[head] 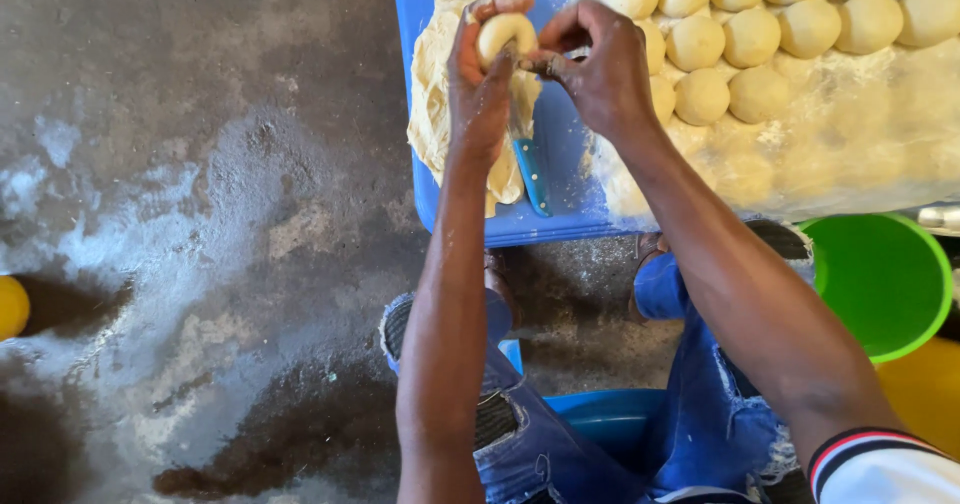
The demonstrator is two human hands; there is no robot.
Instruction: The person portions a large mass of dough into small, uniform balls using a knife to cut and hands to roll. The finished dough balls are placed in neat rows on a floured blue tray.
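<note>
Position: small round pale dough ball sits cupped in left hand, above flat pale dough sheet on blue plastic tabletop | right hand touching its right side, fingers pinched narrow | blue-handled knife just below both hands | axis: round, none.

Fourteen rolled dough balls sit in rows, some cut off by the frame's top edge, plus one more ball held apart. There is one flat dough slab, one blue-handled knife, one green bucket.
</note>
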